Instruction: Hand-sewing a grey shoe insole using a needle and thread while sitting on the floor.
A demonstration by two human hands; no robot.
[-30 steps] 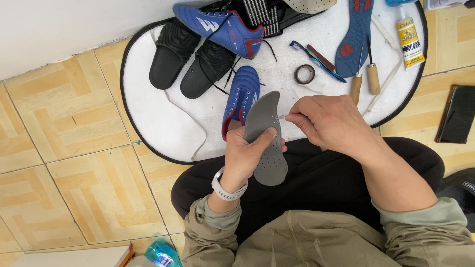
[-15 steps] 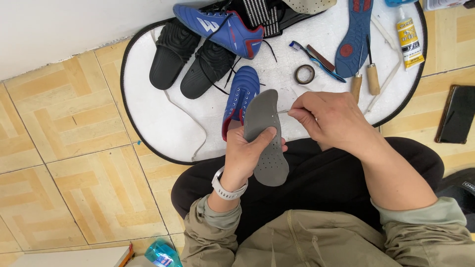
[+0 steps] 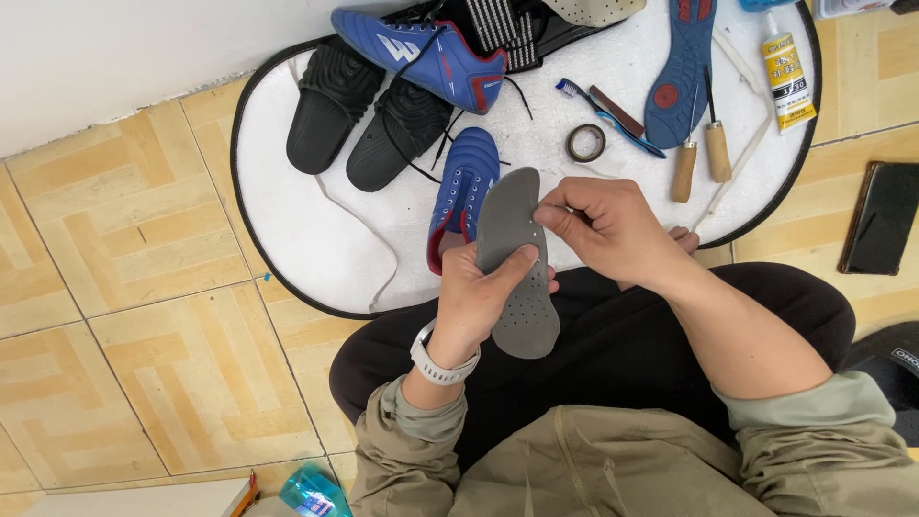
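Lap: person seated on the floor, dark trousers, olive sleeves pushed up at both wrists; white watch on the left wrist.
Left hand (image 3: 483,304): closed around the grey perforated foam insole (image 3: 517,268) from its left edge, thumb laid across the face near the middle, fingers behind it.
Right hand (image 3: 613,230): fingertips pinched on the insole's upper right edge, just below the rounded toe end; what lies between the fingertips is too small to tell.
Insole look: flat, shoe-shaped, matte grey; rows of small punched holes across the wide lower half; narrower plain upper half; held upright above the lap, toe end pointing away from the body.
Near floor: tan patterned tiles; a teal plastic item (image 3: 311,493) at the bottom edge, partly cut off.
Mat: white oval mat with black rim (image 3: 316,249) on the tiles just past the knees.
On mat, near: blue laced football boot (image 3: 464,182) directly behind the insole; roll of dark tape (image 3: 585,143); two wooden-handled awls (image 3: 697,158).
On mat, far: pair of black slip-on shoes (image 3: 369,120); second blue boot (image 3: 426,53); blue toothbrush (image 3: 598,113); blue-and-red outsole (image 3: 680,72), tread up; yellow-labelled glue tube (image 3: 789,69).
Right side: black phone (image 3: 881,230) on the tiles, off the mat.
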